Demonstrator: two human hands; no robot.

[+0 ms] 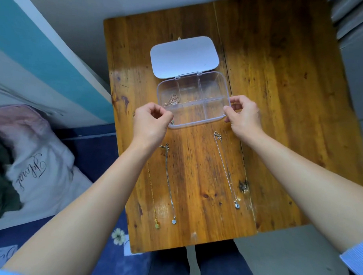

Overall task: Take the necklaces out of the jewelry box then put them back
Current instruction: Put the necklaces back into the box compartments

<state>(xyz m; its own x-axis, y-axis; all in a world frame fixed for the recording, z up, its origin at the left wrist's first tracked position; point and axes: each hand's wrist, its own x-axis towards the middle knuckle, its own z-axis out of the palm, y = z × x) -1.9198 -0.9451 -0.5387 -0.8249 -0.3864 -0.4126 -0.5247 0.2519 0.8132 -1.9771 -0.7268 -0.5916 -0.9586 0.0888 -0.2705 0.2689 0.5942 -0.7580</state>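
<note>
Wood, varnished and knotty, makes up the small table (270, 99) that carries everything. On it sits the clear plastic jewelry box (193, 99), its white lid (184, 56) swung fully back on the hinge and lying flat behind the tray. The tray is split into several compartments by thin walls. The far-left compartment holds one bunched gold-toned chain (173, 99); the others look empty, though the clear plastic makes that hard to be sure of.

Three necklaces lie stretched out on the wood, just in front of the box: a silver one with a round pendant (226, 172) on the right, a silver one with a heart pendant (169, 182) toward the left, and a thin gold one with a pale green pendant (153, 200) beside it, partly hidden by the left forearm.

The right hand (244, 117) pinches the box's right wall between thumb and fingertips, steadying it. The left hand (151, 121) is curled nearly closed at the near-left corner; something small glints beneath it, but I cannot tell whether it grips anything.

The box is probably light and slides easily on varnish, so bracing a wall makes sense. The chains are likely feather-light, limp and quick to tangle; lifting each by the clasp end or the pendant and lowering it to coil in one compartment should keep them apart.
</note>
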